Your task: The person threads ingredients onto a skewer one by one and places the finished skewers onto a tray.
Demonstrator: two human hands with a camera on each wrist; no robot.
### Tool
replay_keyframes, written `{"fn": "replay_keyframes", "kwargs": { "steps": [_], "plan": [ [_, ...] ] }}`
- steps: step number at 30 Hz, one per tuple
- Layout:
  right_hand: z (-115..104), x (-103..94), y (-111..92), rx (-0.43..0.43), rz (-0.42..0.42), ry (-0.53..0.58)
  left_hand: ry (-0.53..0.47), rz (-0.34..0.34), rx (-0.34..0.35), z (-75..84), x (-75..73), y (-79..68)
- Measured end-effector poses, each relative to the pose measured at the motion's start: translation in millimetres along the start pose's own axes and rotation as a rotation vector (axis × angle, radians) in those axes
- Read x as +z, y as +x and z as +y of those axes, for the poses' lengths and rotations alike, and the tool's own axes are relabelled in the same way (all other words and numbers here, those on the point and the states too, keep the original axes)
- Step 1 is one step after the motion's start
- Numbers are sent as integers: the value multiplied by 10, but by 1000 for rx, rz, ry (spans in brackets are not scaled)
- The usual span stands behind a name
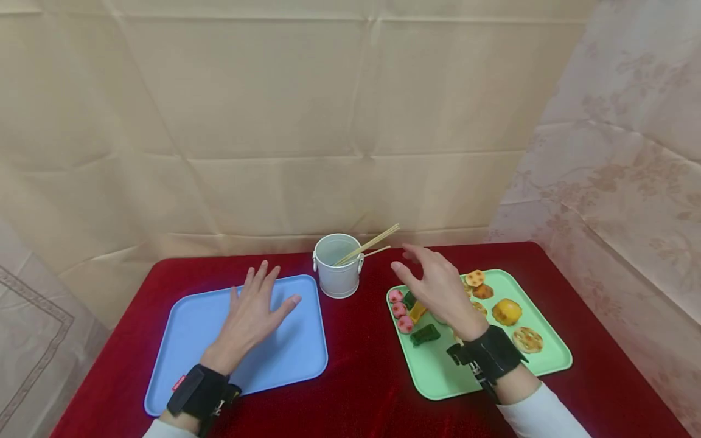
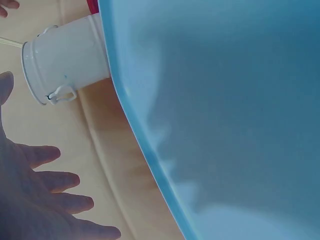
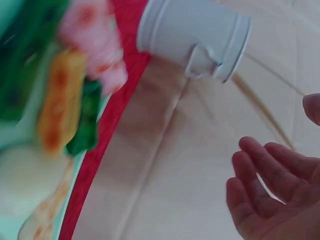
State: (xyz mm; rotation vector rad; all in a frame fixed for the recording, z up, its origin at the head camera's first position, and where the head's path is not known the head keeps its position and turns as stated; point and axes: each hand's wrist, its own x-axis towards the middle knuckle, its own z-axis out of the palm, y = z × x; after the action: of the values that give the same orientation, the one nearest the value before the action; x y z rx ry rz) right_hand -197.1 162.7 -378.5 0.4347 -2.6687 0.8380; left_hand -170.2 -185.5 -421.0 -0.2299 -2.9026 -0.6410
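My left hand (image 1: 252,322), fingers spread, hovers over a bare blue tray (image 1: 298,347) and casts a shadow on it in the left wrist view. Above the far left part of a green tray (image 1: 438,374) is my right hand (image 1: 443,289), fingers loosely bent and holding nothing. Between the trays stands a white metal bucket (image 1: 338,281) with small side handles. Thin wooden sticks (image 1: 380,237) lean out of it towards the right hand, their ends just short of the fingers. Pink round food pieces (image 1: 399,310) line the green tray's left side, partly blurred in the right wrist view.
The green tray also carries a dark green piece (image 1: 425,334), a yellow lump (image 1: 507,312), a browned flat round (image 1: 527,340) and a slice with holes (image 1: 474,278). Red cloth (image 1: 361,365) covers the table. A beige curtain (image 1: 274,121) hangs right behind its far edge.
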Motion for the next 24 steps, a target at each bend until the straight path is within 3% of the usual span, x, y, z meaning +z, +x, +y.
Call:
{"fn": "replay_keyframes", "kwargs": {
  "steps": [8, 14, 24],
  "plan": [
    [-229, 141, 197, -61, 100, 147, -21, 12, 9, 34, 38, -18],
    [-276, 186, 263, -124, 160, 168, -33, 11, 4, 54, 50, -26],
    [-295, 49, 215, -120, 230, 204, -30, 14, -1, 69, 60, -26]
  ]
}}
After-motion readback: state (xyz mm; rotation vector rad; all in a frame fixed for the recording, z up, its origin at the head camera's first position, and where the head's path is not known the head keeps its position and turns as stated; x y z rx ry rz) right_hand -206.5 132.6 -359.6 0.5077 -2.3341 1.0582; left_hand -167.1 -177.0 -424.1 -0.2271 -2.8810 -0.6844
